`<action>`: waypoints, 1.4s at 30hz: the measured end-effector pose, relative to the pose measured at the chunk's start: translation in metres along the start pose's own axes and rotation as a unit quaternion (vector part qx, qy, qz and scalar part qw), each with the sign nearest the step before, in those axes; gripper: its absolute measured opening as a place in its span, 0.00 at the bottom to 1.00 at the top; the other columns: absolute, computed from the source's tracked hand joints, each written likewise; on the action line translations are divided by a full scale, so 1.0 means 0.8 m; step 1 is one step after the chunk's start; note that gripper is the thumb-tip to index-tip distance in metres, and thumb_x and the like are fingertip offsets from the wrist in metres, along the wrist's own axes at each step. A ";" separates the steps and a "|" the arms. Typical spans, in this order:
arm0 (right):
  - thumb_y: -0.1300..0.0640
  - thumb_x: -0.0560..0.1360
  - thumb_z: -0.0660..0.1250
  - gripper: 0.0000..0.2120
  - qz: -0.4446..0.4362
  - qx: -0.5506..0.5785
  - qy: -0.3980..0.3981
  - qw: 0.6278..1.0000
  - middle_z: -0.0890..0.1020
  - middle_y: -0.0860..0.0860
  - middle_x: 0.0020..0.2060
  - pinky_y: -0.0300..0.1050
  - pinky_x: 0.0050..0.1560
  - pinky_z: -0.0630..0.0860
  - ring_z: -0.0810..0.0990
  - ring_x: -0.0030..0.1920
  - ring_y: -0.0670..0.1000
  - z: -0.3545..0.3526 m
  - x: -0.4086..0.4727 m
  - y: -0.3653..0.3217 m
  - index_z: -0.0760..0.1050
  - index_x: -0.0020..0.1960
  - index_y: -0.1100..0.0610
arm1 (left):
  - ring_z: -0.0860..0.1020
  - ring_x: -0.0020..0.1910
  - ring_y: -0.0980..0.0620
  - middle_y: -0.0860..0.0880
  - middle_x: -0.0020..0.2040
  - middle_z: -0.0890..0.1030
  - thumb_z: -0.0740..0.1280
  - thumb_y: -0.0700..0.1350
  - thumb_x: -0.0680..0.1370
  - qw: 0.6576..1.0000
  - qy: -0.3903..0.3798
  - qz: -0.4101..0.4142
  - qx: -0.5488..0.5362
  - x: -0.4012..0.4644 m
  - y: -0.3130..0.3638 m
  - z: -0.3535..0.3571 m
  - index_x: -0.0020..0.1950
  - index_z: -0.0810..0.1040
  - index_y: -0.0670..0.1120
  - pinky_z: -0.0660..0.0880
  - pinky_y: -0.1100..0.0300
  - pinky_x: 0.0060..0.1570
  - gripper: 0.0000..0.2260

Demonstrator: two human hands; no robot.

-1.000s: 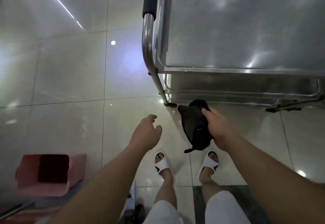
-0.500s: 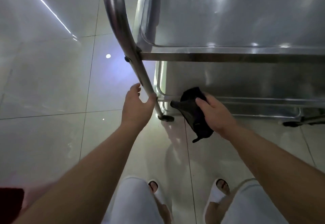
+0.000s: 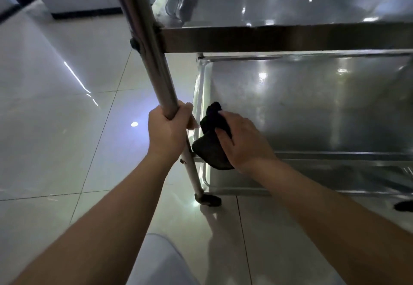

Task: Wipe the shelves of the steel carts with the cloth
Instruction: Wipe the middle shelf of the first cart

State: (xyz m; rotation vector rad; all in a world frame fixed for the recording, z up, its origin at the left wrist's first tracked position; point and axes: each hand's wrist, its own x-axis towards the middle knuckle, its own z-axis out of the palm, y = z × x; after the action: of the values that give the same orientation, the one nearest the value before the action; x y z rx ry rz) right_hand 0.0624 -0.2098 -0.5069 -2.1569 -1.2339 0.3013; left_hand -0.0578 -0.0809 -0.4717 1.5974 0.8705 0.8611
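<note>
Two bare hands are busy at the steel cart [image 3: 279, 36]. At about nine o'clock of the cloth, the left hand [image 3: 167, 131] has its grip clamped round the slanted cart leg [image 3: 156, 61]. The right hand [image 3: 242, 141] pinches a black cloth [image 3: 211, 145] and holds it on the near left corner of the middle shelf [image 3: 312, 105], over its front rim. Glossy floor tiles [image 3: 67, 128] lie at nine o'clock.
</note>
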 end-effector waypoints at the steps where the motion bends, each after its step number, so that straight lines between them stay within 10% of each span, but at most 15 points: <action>1: 0.47 0.84 0.56 0.20 -0.021 -0.022 -0.015 0.999 0.77 0.49 0.67 0.53 0.66 0.70 0.74 0.64 0.54 0.017 0.001 0.000 0.68 0.75 0.49 | 0.76 0.30 0.49 0.39 0.31 0.77 0.67 0.39 0.77 1.000 0.011 -0.005 -0.005 0.001 -0.003 0.005 0.35 0.72 0.38 0.74 0.58 0.33 0.12; 7: 0.48 0.81 0.53 0.11 -0.060 -0.041 -0.113 0.991 0.82 0.46 0.50 0.56 0.53 0.77 0.80 0.50 0.52 0.075 0.022 0.003 0.73 0.57 0.46 | 0.62 0.33 0.43 0.38 0.32 0.61 0.64 0.48 0.67 0.998 0.058 -0.010 -0.030 0.004 -0.008 0.017 0.32 0.60 0.45 0.64 0.47 0.33 0.13; 12: 0.48 0.80 0.50 0.18 -0.076 -0.086 -0.179 0.977 0.76 0.50 0.66 0.57 0.71 0.66 0.71 0.68 0.54 0.081 0.084 0.002 0.71 0.66 0.48 | 0.58 0.33 0.43 0.46 0.30 0.58 0.63 0.45 0.67 0.997 0.071 -0.009 -0.034 0.008 -0.012 0.021 0.29 0.57 0.50 0.61 0.48 0.32 0.14; 19: 0.43 0.82 0.54 0.29 -0.019 -0.149 -0.107 0.983 0.55 0.46 0.83 0.56 0.81 0.48 0.52 0.82 0.54 0.103 0.169 0.006 0.56 0.81 0.45 | 0.60 0.33 0.47 0.45 0.31 0.61 0.64 0.44 0.69 0.996 0.085 0.022 -0.007 0.013 -0.015 0.022 0.30 0.58 0.49 0.60 0.53 0.32 0.15; 34: 0.41 0.77 0.50 0.35 0.305 -0.210 0.057 0.927 0.66 0.58 0.78 0.66 0.75 0.63 0.65 0.76 0.64 -0.149 0.036 0.309 0.59 0.81 0.54 | 0.67 0.32 0.30 0.28 0.33 0.66 0.62 0.45 0.69 0.992 0.121 0.033 0.009 0.009 -0.014 0.030 0.39 0.61 0.33 0.65 0.52 0.34 0.16; 42: 0.42 0.80 0.51 0.32 0.109 -0.224 -0.036 0.968 0.61 0.51 0.81 0.58 0.77 0.59 0.62 0.78 0.59 0.018 0.089 0.125 0.56 0.82 0.50 | 0.64 0.29 0.42 0.27 0.33 0.67 0.62 0.42 0.71 0.993 0.114 0.018 0.016 0.001 -0.003 0.030 0.38 0.63 0.32 0.65 0.53 0.32 0.14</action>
State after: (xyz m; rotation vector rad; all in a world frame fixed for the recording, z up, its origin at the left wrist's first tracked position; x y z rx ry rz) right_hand 0.1627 -0.1806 -0.5726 -2.7007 -1.1895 0.2057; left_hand -0.0371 -0.0907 -0.4780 1.5662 1.0223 1.0751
